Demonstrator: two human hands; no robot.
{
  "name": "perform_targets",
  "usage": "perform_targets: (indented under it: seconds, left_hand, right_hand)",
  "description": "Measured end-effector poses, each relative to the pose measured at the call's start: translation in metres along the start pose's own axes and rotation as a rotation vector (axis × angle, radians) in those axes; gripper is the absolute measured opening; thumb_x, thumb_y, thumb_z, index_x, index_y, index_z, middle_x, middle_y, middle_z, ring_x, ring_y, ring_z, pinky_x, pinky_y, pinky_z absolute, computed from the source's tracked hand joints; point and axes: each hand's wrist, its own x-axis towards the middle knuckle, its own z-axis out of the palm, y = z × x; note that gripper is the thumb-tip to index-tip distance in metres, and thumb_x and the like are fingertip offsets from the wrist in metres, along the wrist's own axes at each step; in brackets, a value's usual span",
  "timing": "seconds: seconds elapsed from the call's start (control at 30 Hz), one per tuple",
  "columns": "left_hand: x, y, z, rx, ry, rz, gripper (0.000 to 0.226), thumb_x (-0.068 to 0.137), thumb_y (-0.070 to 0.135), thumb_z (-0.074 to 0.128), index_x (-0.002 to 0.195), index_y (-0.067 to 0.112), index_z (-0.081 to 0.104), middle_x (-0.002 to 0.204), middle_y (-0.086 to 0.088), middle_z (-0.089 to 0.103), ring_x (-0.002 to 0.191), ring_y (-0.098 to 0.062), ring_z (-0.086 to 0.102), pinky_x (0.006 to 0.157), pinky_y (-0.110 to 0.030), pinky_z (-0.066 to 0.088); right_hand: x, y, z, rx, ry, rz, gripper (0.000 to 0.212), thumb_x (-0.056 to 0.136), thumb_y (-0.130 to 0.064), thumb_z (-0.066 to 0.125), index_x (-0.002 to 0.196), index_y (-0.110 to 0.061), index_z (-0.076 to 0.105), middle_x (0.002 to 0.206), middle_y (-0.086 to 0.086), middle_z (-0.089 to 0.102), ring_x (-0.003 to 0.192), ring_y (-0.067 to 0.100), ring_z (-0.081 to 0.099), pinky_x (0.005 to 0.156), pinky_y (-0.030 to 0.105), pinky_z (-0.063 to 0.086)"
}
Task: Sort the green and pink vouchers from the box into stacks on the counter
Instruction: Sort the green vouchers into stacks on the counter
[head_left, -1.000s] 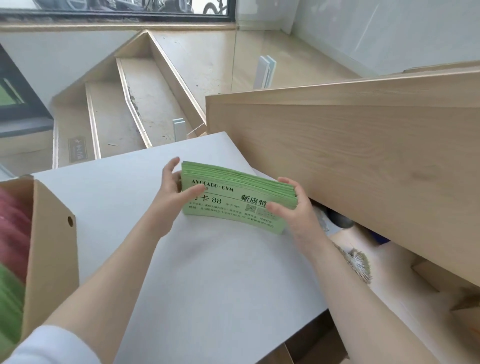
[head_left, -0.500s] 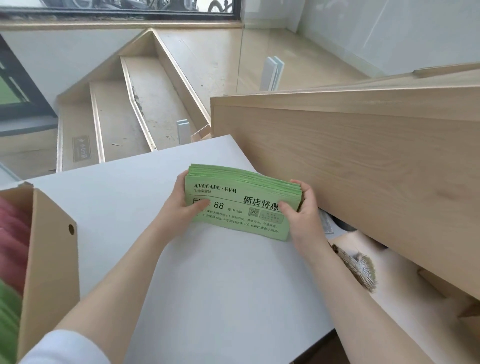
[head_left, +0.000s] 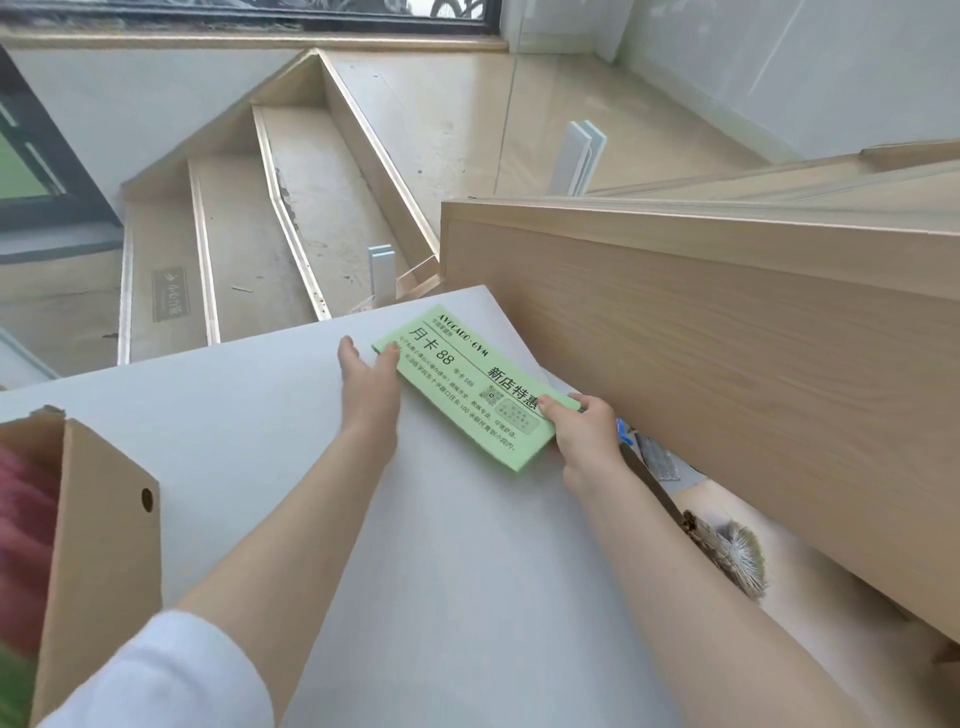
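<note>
Right hand (head_left: 587, 436) pinching green voucher stack (head_left: 475, 387) at near end — left hand (head_left: 369, 379) flat against far end. Squaring stack on counter (head_left: 467, 571). Next, probably pink ones from cardboard box (head_left: 98, 519).

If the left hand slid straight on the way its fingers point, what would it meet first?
Nothing, it seems: the left hand points past the green voucher stack at its thumb side, over bare counter to the far edge. Depth is uncertain.

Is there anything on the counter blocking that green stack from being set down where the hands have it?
Nothing visible. The green voucher stack already lies on the white counter, the left hand touching its far end and the right hand holding its near end. The cardboard box stands well to the left.
</note>
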Motion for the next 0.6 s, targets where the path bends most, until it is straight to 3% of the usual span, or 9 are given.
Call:
perform_targets:
  seconds: [0.07,0.13,0.2,0.27,0.33,0.4,0.47,0.6]
  left_hand:
    - [-0.03,-0.011,0.013,-0.093,-0.051,-0.039,0.058,0.099,0.026,0.038,0.149,0.021,0.009,0.152,0.006,0.022,0.137,-0.011,0.024,0.105,-0.028,0.021]
    - [-0.052,-0.024,0.028,-0.167,-0.167,-0.058,0.052,0.1,0.024,0.035,0.147,0.02,0.014,0.147,0.007,0.035,0.126,-0.008,0.041,0.096,-0.018,0.032]
    - [-0.053,-0.03,0.036,-0.228,-0.188,-0.09,0.05,0.101,0.024,0.034,0.147,0.024,0.016,0.141,0.006,0.045,0.114,-0.007,0.053,0.08,-0.014,0.042]
    - [-0.042,-0.028,0.036,-0.281,-0.179,-0.117,0.049,0.101,0.025,0.033,0.147,0.023,0.017,0.14,0.004,0.047,0.116,-0.013,0.055,0.081,-0.021,0.048]
    - [-0.031,-0.024,0.031,-0.288,-0.17,-0.115,0.047,0.101,0.025,0.032,0.145,0.017,0.019,0.138,-0.001,0.049,0.118,-0.018,0.055,0.087,-0.027,0.048]
    - [-0.022,-0.023,0.028,-0.279,-0.151,-0.107,0.048,0.101,0.026,0.031,0.144,0.011,0.016,0.139,-0.007,0.048,0.123,-0.022,0.051,0.093,-0.031,0.043]
    - [-0.016,-0.023,0.028,-0.31,-0.168,-0.119,0.05,0.101,0.029,0.031,0.146,0.015,0.015,0.14,-0.005,0.048,0.123,-0.022,0.051,0.102,-0.038,0.041]
    - [-0.01,-0.023,0.039,-0.394,-0.196,-0.134,0.05,0.101,0.028,0.033,0.147,0.026,0.016,0.138,0.001,0.05,0.118,-0.017,0.054,0.104,-0.047,0.04]
  right_hand:
    - [0.002,0.001,0.012,0.0,0.015,0.004,0.044,0.084,-0.014,0.066,0.121,-0.006,0.045,0.111,0.006,0.057,0.094,0.021,0.06,0.075,0.028,0.05]
    - [0.004,0.002,0.02,-0.087,0.011,-0.02,0.043,0.083,-0.02,0.068,0.118,-0.008,0.046,0.118,0.009,0.058,0.101,0.023,0.06,0.085,0.036,0.051]
    - [0.004,-0.001,0.02,-0.396,-0.022,-0.111,0.05,0.082,-0.029,0.068,0.122,-0.007,0.047,0.125,0.01,0.051,0.113,0.025,0.052,0.096,0.036,0.044]
    - [0.006,-0.006,0.014,-0.691,-0.054,-0.231,0.056,0.081,-0.038,0.066,0.125,-0.006,0.049,0.129,0.01,0.045,0.123,0.026,0.041,0.103,0.038,0.036]
    - [0.01,-0.012,0.011,-0.67,-0.154,-0.303,0.054,0.084,-0.036,0.063,0.128,-0.007,0.05,0.131,0.008,0.047,0.123,0.023,0.043,0.104,0.038,0.036]
    - [0.01,-0.02,0.011,-0.534,-0.277,-0.3,0.049,0.09,-0.028,0.058,0.133,-0.008,0.046,0.133,0.004,0.051,0.119,0.015,0.049,0.099,0.028,0.038]
    - [0.012,-0.025,0.016,-0.492,-0.34,-0.274,0.047,0.093,-0.022,0.053,0.137,-0.009,0.042,0.136,0.003,0.05,0.12,0.012,0.048,0.095,0.021,0.034]
    - [0.019,-0.031,0.024,-0.41,-0.384,-0.199,0.045,0.095,-0.012,0.048,0.139,-0.006,0.039,0.14,0.005,0.046,0.126,0.014,0.045,0.097,0.019,0.032]
